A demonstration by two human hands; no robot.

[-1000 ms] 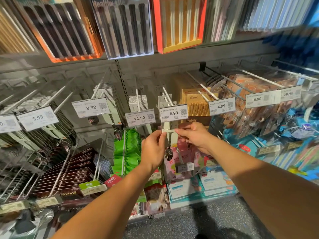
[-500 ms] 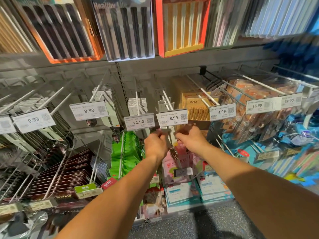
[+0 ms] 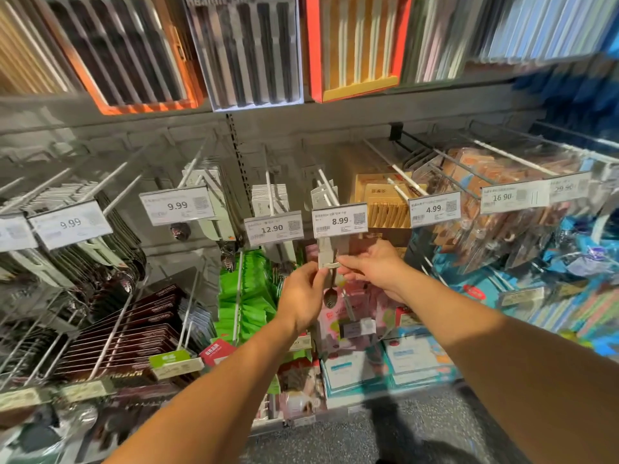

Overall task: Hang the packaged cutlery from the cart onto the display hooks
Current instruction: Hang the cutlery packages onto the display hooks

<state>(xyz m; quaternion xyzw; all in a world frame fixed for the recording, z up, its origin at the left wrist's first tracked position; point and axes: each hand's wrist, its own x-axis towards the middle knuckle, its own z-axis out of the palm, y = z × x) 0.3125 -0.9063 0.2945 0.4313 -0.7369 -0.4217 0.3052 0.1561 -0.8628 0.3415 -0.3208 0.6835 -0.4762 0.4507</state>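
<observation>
Two hands meet just below the 8.99 price tag (image 3: 340, 222), and between them they hold a packaged spoon (image 3: 330, 283). The left hand (image 3: 303, 298) pinches the left edge of the pack's pale card with thumb and curled fingers; the right hand (image 3: 371, 266) pinches the card's right side, its fingertips (image 3: 341, 261) narrow and touching the card. The card's top reaches up to just under that tag, and the spoon's shiny bowl hangs below the hands. Whether the card's hole is on the hook (image 3: 326, 187) that carries the tag cannot be told, since the tag hides the hook's tip. Farther back on that hook, behind the tag, hang a few similar packs (image 3: 320, 195).

Left of the 8.99 tag sits a 12.90 tag (image 3: 273, 228), and right of it a 4.99 tag (image 3: 434, 209) in front of tan boxes (image 3: 385, 209). Below the tag, under the hands, lie pink packets (image 3: 338, 324). High above it stand boxed chopstick sets (image 3: 248, 48).
</observation>
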